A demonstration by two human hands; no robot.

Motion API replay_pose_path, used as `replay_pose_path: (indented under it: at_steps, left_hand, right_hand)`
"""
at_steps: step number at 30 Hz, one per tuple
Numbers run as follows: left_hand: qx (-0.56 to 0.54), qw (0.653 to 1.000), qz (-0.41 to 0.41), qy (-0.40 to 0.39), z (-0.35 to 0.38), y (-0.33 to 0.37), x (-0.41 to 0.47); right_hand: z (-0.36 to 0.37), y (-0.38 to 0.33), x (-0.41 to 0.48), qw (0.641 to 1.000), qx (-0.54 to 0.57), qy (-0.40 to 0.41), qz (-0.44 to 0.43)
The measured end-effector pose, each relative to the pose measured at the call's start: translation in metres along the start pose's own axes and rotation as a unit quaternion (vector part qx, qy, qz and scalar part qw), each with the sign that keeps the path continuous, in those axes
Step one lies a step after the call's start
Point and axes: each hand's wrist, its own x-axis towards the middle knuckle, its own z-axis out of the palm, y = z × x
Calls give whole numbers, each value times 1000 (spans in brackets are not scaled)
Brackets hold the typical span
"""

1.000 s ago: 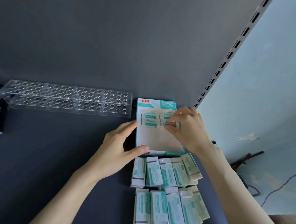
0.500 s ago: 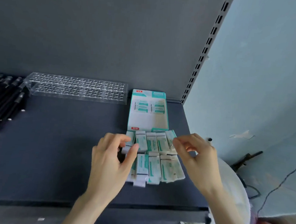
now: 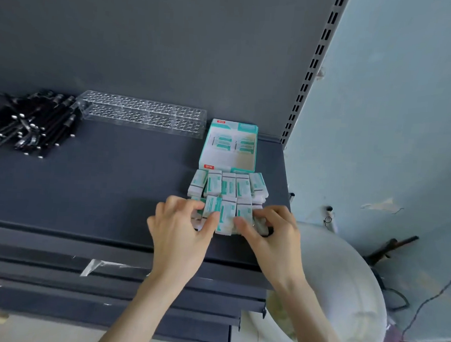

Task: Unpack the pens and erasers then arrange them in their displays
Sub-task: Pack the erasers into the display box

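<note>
Task is early-to-mid, I'd say. The erasers (image 3: 228, 194) are unpacked & lie in two rough rows on the shelf (image 3: 99, 179), just in front of the box (image 3: 228, 157), w/ the far row touching its near edge. The box is open & mostly bare: only a few erasers sit at its back end, so nearly the whole lot is left to load. The pens (image 3: 29, 129) lie in a loose heap at far left, just beside the clear rack (image 3: 143, 115). Its holes look empty as far as I can see, so the pen half isn't begun, imo.

Both hands are down on the near row, forearms coming up from below, wrists over the shelf's front edge. The left hand (image 3: 181, 231) has its fingers curled over the left end of the row & its thumb pressed against the near side. It grips one eraser or several, can't tell how many. The right hand (image 3: 273, 237) mirrors it at the right end, fingers hooked over the far side, thumb on the near side, pinching erasers too. The thumbs are near each other w/ erasers btwn them. Prob. she or he is bunching a batch to lift across to the box, but that's my guess
</note>
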Motion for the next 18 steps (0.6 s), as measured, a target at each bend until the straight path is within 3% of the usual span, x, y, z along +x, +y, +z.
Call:
replay_pose_path:
  at_steps: [6, 11, 18]
  left_hand:
    - [-55, 994, -78, -60, -5, 5, 14]
    - [-85, 988, -93, -84, -10, 11, 17]
    - [-156, 975, -96, -126, -19, 2, 26]
  right_hand:
    - [5, -1, -2, 999, 18, 36, 26]
    - [7, -2, -2, 992, 90, 66, 65]
    - [2, -2, 6, 978, 178, 49, 95]
